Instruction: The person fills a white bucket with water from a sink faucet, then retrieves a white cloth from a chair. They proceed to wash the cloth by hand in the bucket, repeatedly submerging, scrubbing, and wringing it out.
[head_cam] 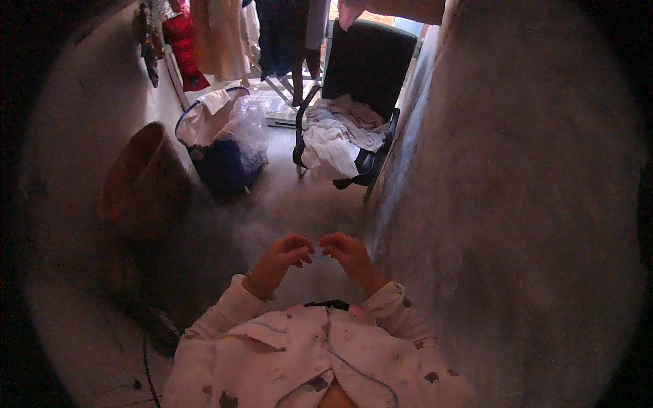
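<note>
My left hand [292, 253] is raised in front of my body, its fingers bent and apart, with nothing in it. Close beside it on the right, my right hand [341, 248] hangs in the air with curled fingers, also holding nothing. A small gap separates the two. Both wrists come out of the light, dark-spotted sleeves of my top [326, 352]. Beyond the hands stands a black armchair [370, 61] with crumpled pale clothes [334, 143] on its seat.
A blue-rimmed laundry basket [224, 166] with cloth and clear plastic stands ahead left, near a brownish basket-like container [148, 178]. Garments [219, 41] hang at the far end. A wall [510, 178] runs along the right.
</note>
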The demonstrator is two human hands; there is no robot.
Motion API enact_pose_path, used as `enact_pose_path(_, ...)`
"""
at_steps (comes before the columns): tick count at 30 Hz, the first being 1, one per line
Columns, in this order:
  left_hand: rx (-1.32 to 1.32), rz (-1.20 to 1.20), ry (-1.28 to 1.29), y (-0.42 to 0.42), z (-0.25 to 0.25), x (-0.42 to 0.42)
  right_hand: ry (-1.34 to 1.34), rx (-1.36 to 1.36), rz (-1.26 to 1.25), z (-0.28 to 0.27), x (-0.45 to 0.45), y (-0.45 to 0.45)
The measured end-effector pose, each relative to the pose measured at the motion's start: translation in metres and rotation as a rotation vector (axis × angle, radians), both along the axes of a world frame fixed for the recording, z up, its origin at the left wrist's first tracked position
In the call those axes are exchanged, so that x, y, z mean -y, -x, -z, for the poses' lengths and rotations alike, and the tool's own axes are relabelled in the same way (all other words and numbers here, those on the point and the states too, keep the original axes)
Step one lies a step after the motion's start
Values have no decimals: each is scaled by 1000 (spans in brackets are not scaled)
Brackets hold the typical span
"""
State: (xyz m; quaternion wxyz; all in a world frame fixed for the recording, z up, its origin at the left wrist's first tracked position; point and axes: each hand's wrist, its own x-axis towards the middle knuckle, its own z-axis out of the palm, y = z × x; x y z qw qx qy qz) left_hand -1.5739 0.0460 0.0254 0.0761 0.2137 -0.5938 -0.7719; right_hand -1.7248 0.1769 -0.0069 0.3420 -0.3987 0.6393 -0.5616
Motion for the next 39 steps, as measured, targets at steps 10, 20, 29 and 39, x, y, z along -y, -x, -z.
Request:
enact_pose_path(10, 125, -222, -17, 146, 32, 101, -48, 40, -179, 47, 114, 165)
enact_pose_path(20, 180, -278, -70, 288, 46, 198, -139, -31, -222, 81, 232, 325)
enact_pose_path(29, 272, -267, -163, 365, 85, 291, -259, -15, -173, 106, 307, 396)
enact_pose_path(39, 349, -214, -202, 431, 120, 387, -493, 65, 10, 188, 385, 494)
